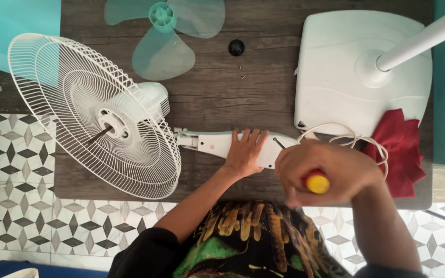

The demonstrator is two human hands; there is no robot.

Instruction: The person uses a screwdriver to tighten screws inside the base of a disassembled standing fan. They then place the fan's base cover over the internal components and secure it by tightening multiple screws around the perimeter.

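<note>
Right hand [330, 172] is gripping the yellow-handled screwdriver [317, 183], tip driving into the white fan neck housing [222, 143] lying on the tabletop [263, 87], left hand [245, 152] pressing it flat — looks like unscrewing; next needs steady axial pressure.

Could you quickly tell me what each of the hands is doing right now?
Left hand: open, pressed flat on the white fan neck.
Right hand: closed around a yellow-handled screwdriver, its tip at the neck.
</note>
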